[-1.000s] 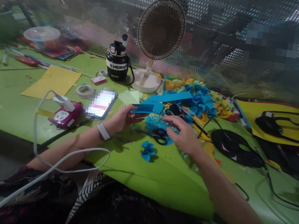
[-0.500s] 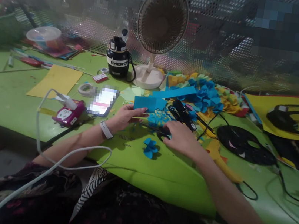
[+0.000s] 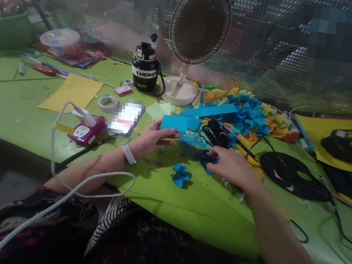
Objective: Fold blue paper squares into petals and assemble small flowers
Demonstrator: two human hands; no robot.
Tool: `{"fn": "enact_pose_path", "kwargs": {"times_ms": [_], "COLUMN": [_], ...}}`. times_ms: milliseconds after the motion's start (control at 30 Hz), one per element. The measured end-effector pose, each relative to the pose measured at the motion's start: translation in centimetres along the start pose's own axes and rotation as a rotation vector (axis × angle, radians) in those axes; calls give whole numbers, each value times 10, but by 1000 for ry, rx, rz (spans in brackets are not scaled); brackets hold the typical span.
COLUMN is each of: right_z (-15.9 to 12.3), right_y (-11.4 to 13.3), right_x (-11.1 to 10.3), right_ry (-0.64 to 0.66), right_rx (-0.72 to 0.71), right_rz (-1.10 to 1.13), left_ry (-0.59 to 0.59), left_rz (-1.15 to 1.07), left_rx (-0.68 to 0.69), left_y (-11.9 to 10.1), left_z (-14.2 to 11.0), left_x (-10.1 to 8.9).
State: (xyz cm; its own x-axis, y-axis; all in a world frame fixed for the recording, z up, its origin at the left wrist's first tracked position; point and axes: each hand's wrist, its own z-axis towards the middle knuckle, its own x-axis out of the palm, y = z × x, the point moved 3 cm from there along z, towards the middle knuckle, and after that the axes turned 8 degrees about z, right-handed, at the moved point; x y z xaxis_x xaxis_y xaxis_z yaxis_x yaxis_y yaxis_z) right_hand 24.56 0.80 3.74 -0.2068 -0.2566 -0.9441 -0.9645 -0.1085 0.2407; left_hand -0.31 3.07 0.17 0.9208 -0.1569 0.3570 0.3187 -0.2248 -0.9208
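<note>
My left hand (image 3: 153, 138), a white band on its wrist, has its fingers stretched out and apart. Just behind them is a blue paper rectangle (image 3: 180, 124), which touches or nearly touches the hand. My right hand (image 3: 229, 163) is closed around the black handles of a pair of scissors (image 3: 207, 156); motion blurs the blades. Small blue paper scraps (image 3: 194, 139) lie between the hands. On the near side of the table sits a folded blue paper flower (image 3: 180, 175).
A fan (image 3: 179, 89) and black bottle (image 3: 144, 72) stand behind. Heaped paper pieces (image 3: 245, 113) and a black hot-glue gun (image 3: 217, 131) lie right of centre. A phone (image 3: 127, 118), tape roll (image 3: 107, 103) and purple power adapter (image 3: 86, 132) are at left. A white cable (image 3: 90, 176) crosses my left forearm.
My right hand has moved right with the scissors, away from my left hand. The left hand's fingers are more spread. The whole view has shifted slightly.
</note>
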Motion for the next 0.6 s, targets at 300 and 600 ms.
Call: {"fn": "enact_pose_path", "kwargs": {"times_ms": [300, 600], "right_z": [-1, -8], "right_y": [3, 30], "right_x": [3, 17], "right_ry": [-27, 96], "right_rx": [13, -28], "right_rz": [952, 1098], "left_ry": [13, -20], "left_rz": [-26, -40], "left_rx": [20, 84], "left_y": [2, 4], "left_z": [-1, -2], "left_x": [1, 4]}}
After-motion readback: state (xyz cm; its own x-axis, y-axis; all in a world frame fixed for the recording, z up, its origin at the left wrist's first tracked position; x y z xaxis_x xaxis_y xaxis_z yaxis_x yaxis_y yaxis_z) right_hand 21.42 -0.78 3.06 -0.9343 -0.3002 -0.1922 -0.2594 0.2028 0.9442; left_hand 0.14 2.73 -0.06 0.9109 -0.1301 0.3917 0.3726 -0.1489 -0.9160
